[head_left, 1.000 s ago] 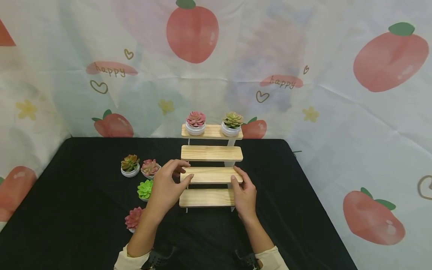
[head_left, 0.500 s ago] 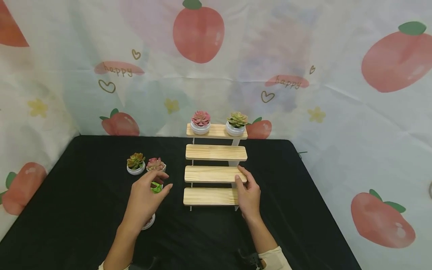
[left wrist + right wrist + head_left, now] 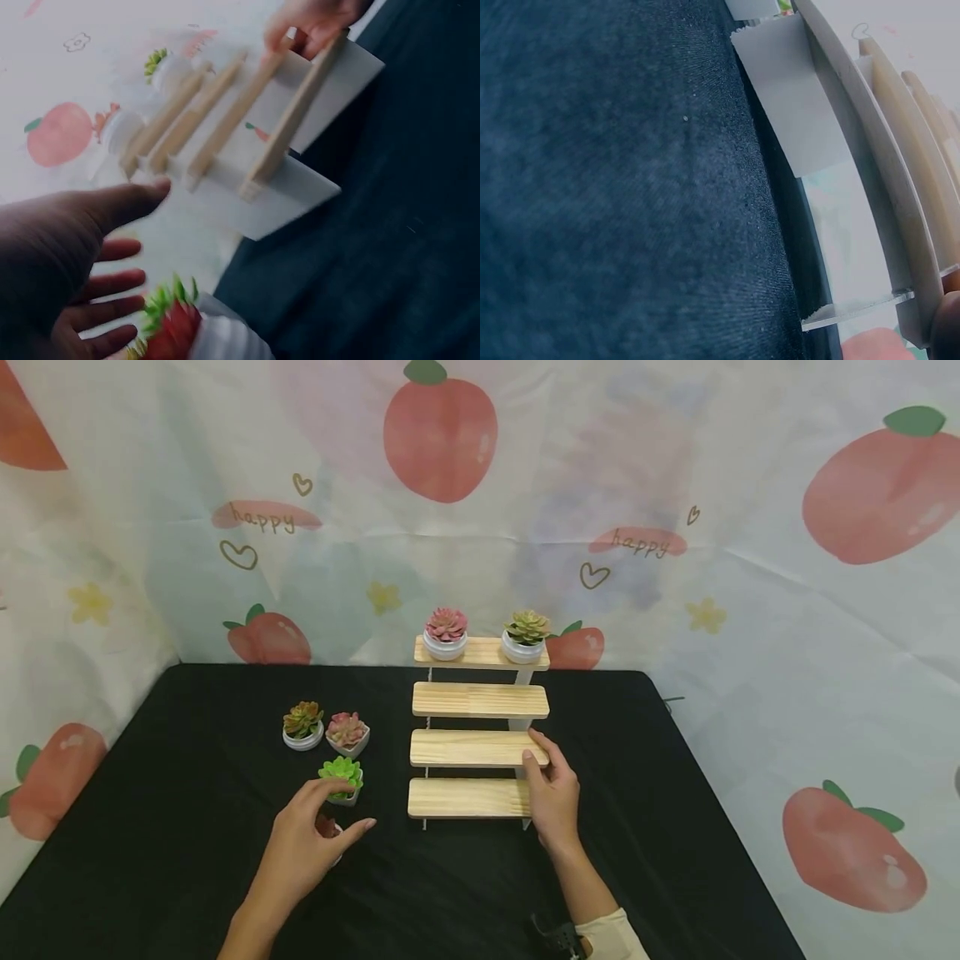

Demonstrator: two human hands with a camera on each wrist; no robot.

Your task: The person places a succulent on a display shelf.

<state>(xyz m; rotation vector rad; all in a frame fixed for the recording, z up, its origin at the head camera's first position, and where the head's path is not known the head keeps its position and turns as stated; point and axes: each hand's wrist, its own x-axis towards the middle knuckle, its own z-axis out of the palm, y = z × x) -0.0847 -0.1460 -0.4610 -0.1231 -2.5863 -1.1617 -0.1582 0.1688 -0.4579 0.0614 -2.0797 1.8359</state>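
Note:
A four-tier wooden display stand (image 3: 480, 700) rises at mid-table. My right hand (image 3: 553, 802) grips it by the right end of the second shelf from the bottom, thumb in front. To the left, my left hand (image 3: 303, 839) hovers, thumb and fingers spread with nothing held. Under it a reddish potted succulent (image 3: 327, 825) is mostly hidden. Just beyond the fingertips is a bright green succulent (image 3: 341, 770) in a white pot. The left wrist view, blurred, has my spread hand (image 3: 60, 262) beside red and green plants (image 3: 174, 330). Only fingertips (image 3: 949, 322) of my right hand appear in its wrist view.
A pink succulent (image 3: 347, 731) and a brownish-green one (image 3: 302, 722) stand behind the green plant. On the top shelf sit a pink succulent (image 3: 446, 631) and a pale green one (image 3: 525, 633). Black cloth (image 3: 195, 793) covers the table; a fruit-print curtain (image 3: 330, 435) hangs behind.
My left hand has left the stand's left side and moved left and toward me, over the loose succulents. My right hand keeps its grip on the shelf. The view shifted slightly.

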